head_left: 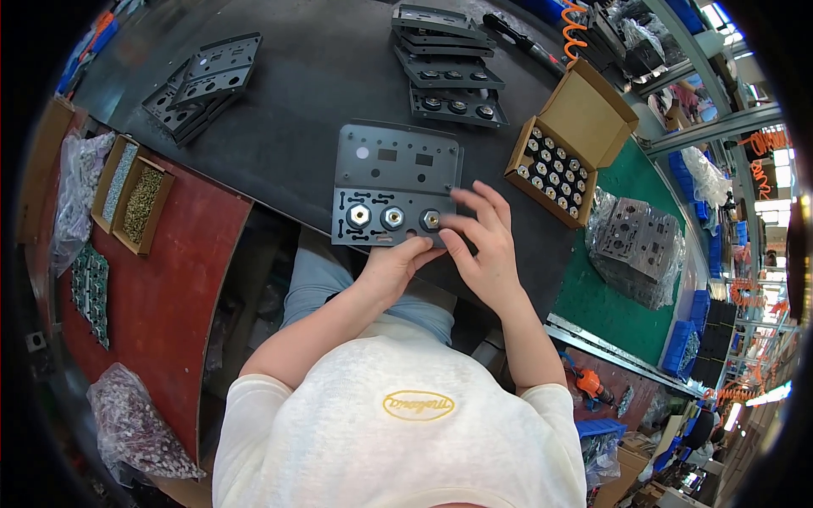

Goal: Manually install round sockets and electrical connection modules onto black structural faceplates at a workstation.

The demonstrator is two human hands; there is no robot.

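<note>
In front of me is a dark grey bent sheet-metal panel (391,180) with cut-out holes, its upper flap standing behind the lower face. Three round fittings with silver hex nuts sit in a row on that face: a left nut (359,217), a middle nut (393,218) and a right nut (431,220). My left hand (389,269) grips the panel's near edge, fingers partly hidden beneath it. My right hand (486,252) is at the panel's right side with fingers apart and slightly blurred; its fingertips are beside the right nut, and whether they touch it is unclear.
An open cardboard box (555,173) of similar fittings stands to the right, beside plastic-wrapped panels (637,245). Stacked panels (453,76) lie at the back, more panels (207,83) at the far left. Small boxes of screws (142,207) and circuit boards (90,288) are on the red surface.
</note>
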